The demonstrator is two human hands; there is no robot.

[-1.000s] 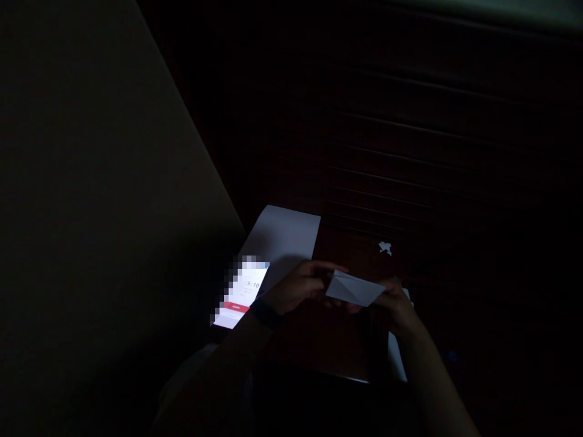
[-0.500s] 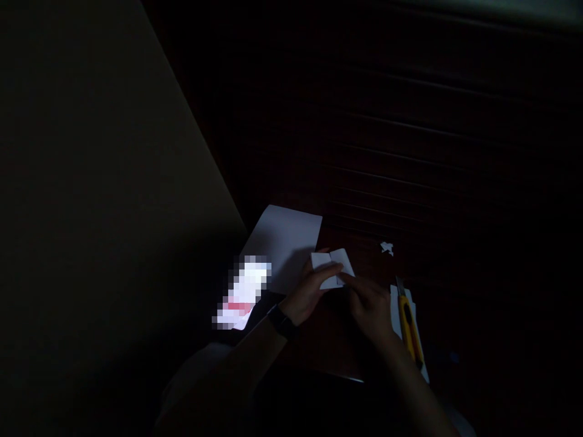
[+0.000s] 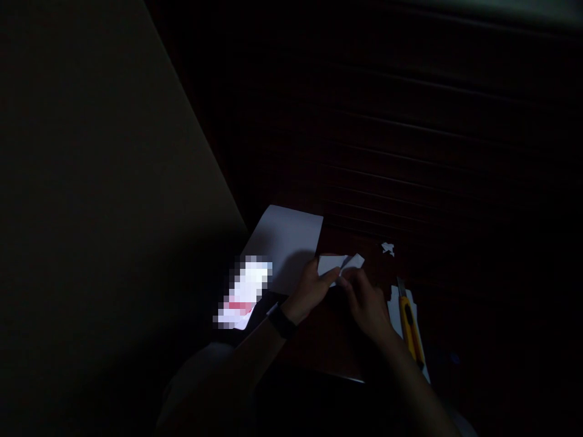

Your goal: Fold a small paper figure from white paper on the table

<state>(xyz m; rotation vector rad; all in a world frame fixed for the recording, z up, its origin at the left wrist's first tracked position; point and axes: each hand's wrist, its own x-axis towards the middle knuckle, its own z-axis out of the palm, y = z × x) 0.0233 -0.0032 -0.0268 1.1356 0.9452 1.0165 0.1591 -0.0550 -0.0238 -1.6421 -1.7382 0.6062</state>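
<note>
- The folded paper [image 3: 328, 264], small and white, is held up in front of the person, above the dark reddish-brown table [image 3: 319, 346]; its right part stands up as a creased flap, with a shadowed fold between it and the flatter left part.
- The left hand [image 3: 312, 290] grips the folded paper from the near left side, thumb lying across its face; the other fingers are mostly hidden behind it.
- The right hand [image 3: 367, 301] has its fingers bent, with the tips at the near edge of the folded paper, close to the left thumb; whether they pinch it or only press on it, I cannot tell.
- A dark wristband [image 3: 282, 321] circles the left wrist.
- A large white sheet [image 3: 289, 240] lies flat beyond and to the left of the left hand.
- Just beside that sheet's near left part, a lit screen [image 3: 248, 285] glows, blurred into blocks, with a red band across it.
- White paper scraps [image 3: 387, 249] lie near the table's far right part.
- To the right of the right hand, a yellow utility knife [image 3: 409, 328], blade pointing away from the person, rests on white paper pieces [image 3: 394, 312].
- A dull, plain surface [image 3: 91, 152] fills the left; a dark panel [image 3: 387, 152] with thin ridges rises behind.
</note>
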